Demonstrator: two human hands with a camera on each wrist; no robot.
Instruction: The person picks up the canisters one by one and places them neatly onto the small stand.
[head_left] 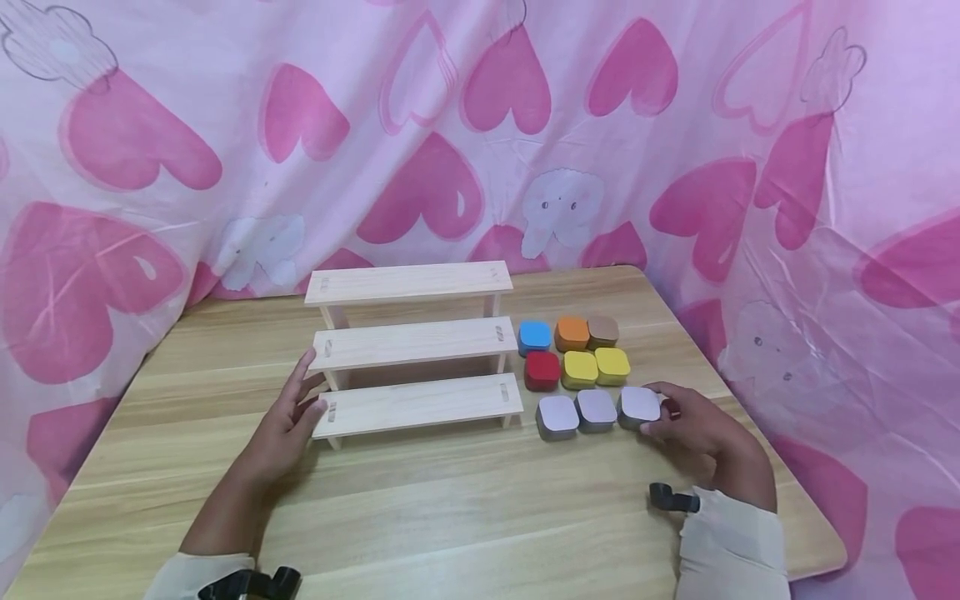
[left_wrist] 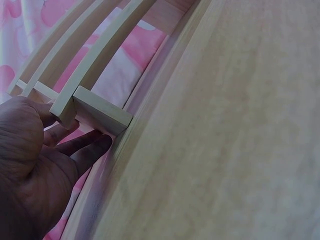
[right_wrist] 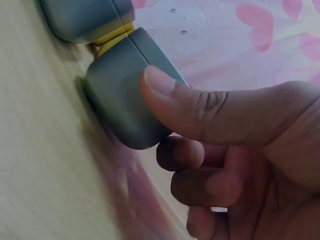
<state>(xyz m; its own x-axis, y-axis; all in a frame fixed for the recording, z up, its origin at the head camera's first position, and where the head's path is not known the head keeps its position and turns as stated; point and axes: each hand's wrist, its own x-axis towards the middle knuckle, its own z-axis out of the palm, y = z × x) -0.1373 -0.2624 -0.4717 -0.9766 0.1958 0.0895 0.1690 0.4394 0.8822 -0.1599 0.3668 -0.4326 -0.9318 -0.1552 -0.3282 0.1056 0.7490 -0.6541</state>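
Note:
A three-step wooden display stand (head_left: 416,344) stands at the middle back of the table. My left hand (head_left: 283,422) is at its left end, fingers spread, with thumb and fingertips touching the ends of the lower boards; the left wrist view shows the thumb on the board end (left_wrist: 64,107). My right hand (head_left: 693,425) pinches the rightmost of three small grey boxes with pale lids (head_left: 640,406), its base at the table. In the right wrist view the thumb presses the near side of that grey box (right_wrist: 125,95), by the lid seam. Its far side is hidden.
Behind the grey row stand a red box (head_left: 542,371) and two yellow boxes (head_left: 581,369). Farther back are a blue box (head_left: 534,337), an orange box (head_left: 572,332) and a brown box (head_left: 603,331). A pink heart-patterned curtain (head_left: 360,192) hangs around the wooden table (head_left: 465,508).

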